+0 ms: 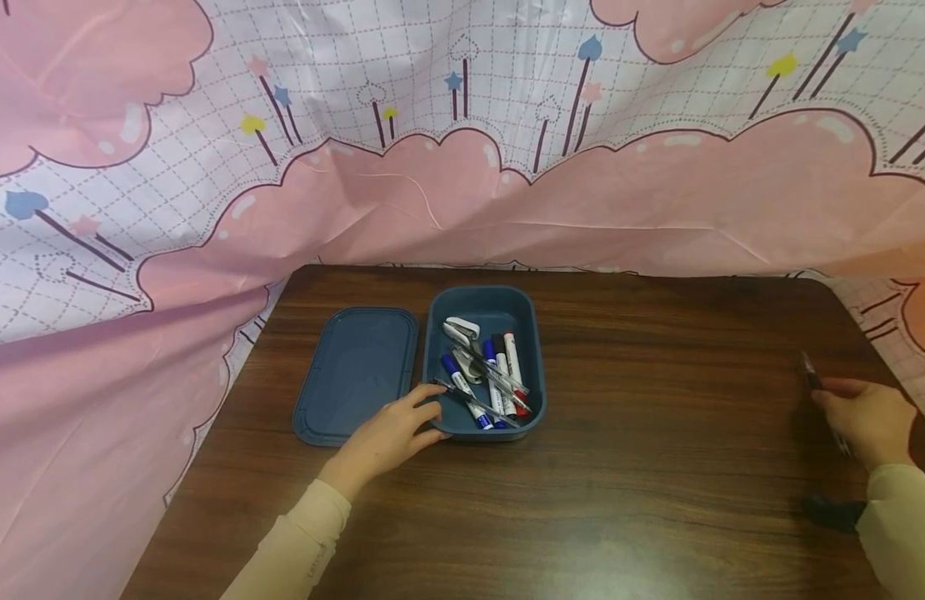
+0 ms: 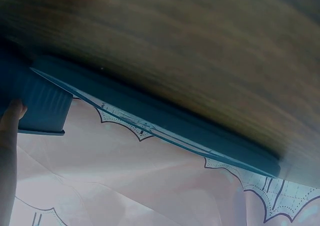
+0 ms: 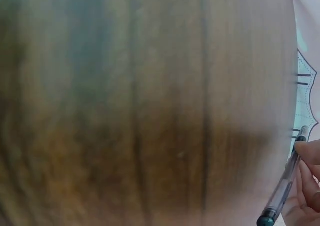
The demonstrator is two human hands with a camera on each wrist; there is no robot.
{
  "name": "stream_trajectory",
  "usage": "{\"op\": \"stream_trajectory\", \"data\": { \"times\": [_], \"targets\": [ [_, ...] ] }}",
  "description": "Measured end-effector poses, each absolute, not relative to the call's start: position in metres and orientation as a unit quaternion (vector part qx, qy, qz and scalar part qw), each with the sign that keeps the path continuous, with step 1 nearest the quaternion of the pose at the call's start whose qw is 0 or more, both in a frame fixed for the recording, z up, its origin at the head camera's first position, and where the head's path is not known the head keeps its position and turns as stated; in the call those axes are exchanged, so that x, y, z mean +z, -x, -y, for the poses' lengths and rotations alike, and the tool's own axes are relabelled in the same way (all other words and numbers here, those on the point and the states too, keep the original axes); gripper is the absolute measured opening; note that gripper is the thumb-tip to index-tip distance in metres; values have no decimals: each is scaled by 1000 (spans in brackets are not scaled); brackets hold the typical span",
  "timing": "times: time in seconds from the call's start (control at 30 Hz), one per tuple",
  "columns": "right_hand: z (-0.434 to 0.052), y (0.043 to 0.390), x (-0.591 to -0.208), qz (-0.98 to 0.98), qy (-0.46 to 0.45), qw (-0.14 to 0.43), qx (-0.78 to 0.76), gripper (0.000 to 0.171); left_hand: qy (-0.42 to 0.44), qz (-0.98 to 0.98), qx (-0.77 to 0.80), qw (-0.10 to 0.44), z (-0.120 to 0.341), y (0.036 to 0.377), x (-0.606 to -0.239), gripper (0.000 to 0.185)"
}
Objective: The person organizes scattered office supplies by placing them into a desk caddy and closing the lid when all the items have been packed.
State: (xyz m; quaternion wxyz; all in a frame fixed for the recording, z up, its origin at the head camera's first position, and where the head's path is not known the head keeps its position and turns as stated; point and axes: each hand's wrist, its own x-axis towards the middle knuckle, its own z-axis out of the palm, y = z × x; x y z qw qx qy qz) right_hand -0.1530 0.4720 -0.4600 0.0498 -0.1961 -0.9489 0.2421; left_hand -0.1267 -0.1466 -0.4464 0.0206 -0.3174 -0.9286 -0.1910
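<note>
At the right side of the table my right hand (image 1: 871, 417) pinches a pen (image 1: 812, 379) between thumb and fingers. In the right wrist view the pen (image 3: 286, 183) has a clear barrel with dark ends and slants downward. My left hand (image 1: 395, 429) rests at the near left corner of a dark blue box (image 1: 537, 358), its fingers loosely bent at the rim. One finger (image 2: 15, 113) lies against the box's outer wall in the left wrist view. Inside the box are several markers (image 1: 512, 358), clear pens (image 1: 492, 367) and a white item (image 1: 461, 327) near the back.
A blue lid (image 1: 357, 375) lies flat on the brown table (image 1: 657, 400), just left of the box. Behind the table hangs a pink and white patterned cloth (image 1: 552, 208), which also runs down the left side. A dark shape (image 1: 833, 512) shows beside the right sleeve.
</note>
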Motion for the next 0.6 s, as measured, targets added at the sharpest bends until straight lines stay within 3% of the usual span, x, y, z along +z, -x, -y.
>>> {"op": "stream_trajectory", "data": {
  "times": [0.6],
  "targets": [
    [-456,164,-440,927,214,73,300,50,318,929,-191,16,147,127,-447,16]
  ]
}}
